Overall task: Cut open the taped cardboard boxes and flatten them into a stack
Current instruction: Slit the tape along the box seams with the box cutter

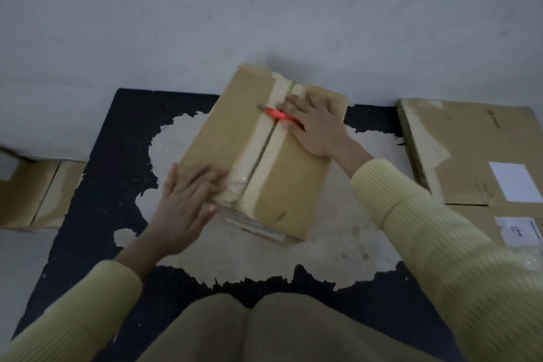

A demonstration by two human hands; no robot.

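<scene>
A black mat lies on the ground, spreading from the middle of the view down to 6 o'clock, its near corners reaching toward 7 and 5 o'clock. Much of its dark top layer is gone around the centre, leaving a large pale patch with ragged, torn edges. A few faint round stains mark that patch toward 4 o'clock. Plain grey floor fills everything from 10 to 2 o'clock. A bit of crinkled clear plastic shows at the 4 o'clock edge.

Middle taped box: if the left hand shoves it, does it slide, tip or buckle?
The box lies low and broad, so it probably slides rather than tips. Its top lies closed and flat, so it likely stays fairly stiff.
</scene>
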